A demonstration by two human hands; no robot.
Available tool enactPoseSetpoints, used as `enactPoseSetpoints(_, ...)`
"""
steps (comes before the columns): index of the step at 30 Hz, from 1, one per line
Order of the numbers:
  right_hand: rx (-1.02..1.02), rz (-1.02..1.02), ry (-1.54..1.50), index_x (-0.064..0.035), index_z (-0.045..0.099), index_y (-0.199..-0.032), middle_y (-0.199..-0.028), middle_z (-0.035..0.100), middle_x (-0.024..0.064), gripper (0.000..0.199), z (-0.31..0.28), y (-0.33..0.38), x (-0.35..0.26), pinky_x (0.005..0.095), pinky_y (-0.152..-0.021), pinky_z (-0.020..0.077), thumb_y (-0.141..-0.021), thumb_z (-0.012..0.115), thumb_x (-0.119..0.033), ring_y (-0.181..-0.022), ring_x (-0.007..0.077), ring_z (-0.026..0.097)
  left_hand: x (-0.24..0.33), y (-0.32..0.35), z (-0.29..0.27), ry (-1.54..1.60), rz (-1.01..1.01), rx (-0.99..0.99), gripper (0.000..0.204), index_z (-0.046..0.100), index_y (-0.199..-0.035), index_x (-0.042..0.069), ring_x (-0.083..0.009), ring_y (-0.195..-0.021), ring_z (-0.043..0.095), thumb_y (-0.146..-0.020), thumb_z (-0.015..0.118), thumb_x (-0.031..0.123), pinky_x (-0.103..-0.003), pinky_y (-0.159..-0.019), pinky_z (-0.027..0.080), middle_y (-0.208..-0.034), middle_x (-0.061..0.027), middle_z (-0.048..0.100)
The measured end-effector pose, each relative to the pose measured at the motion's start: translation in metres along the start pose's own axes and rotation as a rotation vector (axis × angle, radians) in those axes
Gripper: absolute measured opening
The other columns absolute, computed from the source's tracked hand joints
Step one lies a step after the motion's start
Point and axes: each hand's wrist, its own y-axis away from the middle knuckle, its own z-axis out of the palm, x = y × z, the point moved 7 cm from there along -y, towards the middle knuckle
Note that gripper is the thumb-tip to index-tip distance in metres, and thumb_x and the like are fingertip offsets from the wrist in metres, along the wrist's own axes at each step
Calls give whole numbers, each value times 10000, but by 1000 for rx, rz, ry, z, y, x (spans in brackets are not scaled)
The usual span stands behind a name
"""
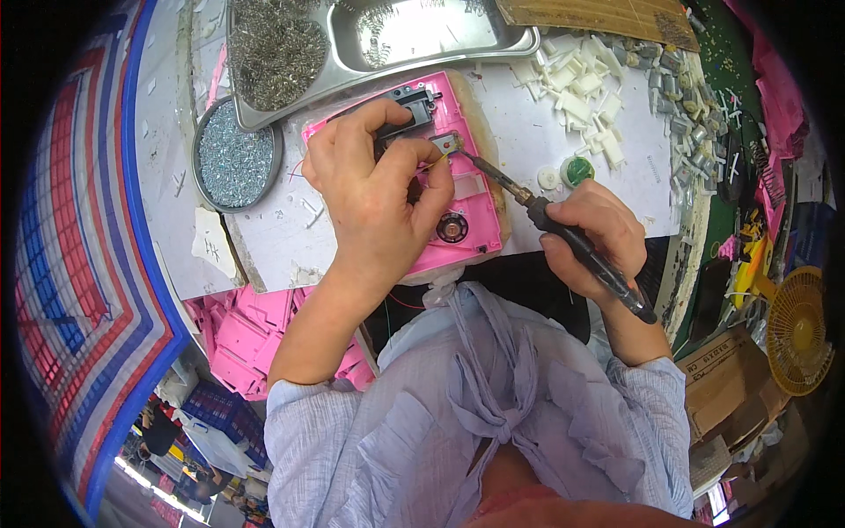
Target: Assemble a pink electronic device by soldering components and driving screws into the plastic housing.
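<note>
A pink plastic housing [476, 208] lies in front of me, with a small round speaker [452, 228] near its lower end and a dark rectangular part near its top. My left hand [374, 180] rests over the housing. Its thumb and forefinger pinch a thin yellowish wire [431, 165] beside a small metal-plated part [447, 143]. My right hand [601, 236] is wrapped round the black handle of a soldering iron [576, 248]. The iron slants up to the left, its tip at or just beside the small part; actual contact is too small to tell.
A steel tray [387, 66] of springs stands at the back, a round bowl [198, 145] of screws at the left. White plastic pieces [581, 92] and small metal motors [682, 110] are heaped at the right. A small green-topped pot [577, 171] stands near the iron. Pink housings [255, 339] are piled below the table edge.
</note>
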Motion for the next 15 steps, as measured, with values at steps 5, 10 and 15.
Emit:
enactPoseSetpoints(5, 11, -5, -3, 26, 655, -1044, -740, 651, 112, 322, -2, 0, -1, 315, -527, 434, -752, 791, 11, -583, 226, 580, 0, 0, -1, 6, 5, 9, 150, 709, -807, 102, -276, -1043, 477, -693, 806, 99, -403, -914, 354, -1173, -98, 594)
enactPoseSetpoints(10, 13, -15, 7, 26, 656, -1045, -741, 652, 108, 318, -4, 0, -1, 315, -520, 426, -758, 790, 3, -576, 224, 574, -1, 0, 0, 11, -2, 2, 154, 708, -814, 104, -274, -1035, 487, -697, 807, 106, -402, -914, 356, -1171, -98, 597)
enactPoseSetpoints(15, 9, -14, 11, 24, 658, -1044, -741, 652, 104, 318, -4, 0, -1, 313, -517, 422, -757, 793, -1, -574, 222, 571, -1, 0, -1, 19, 5, 11, 156, 709, -816, 106, -272, -1032, 496, -695, 807, 106, -400, -912, 356, -1169, -102, 600)
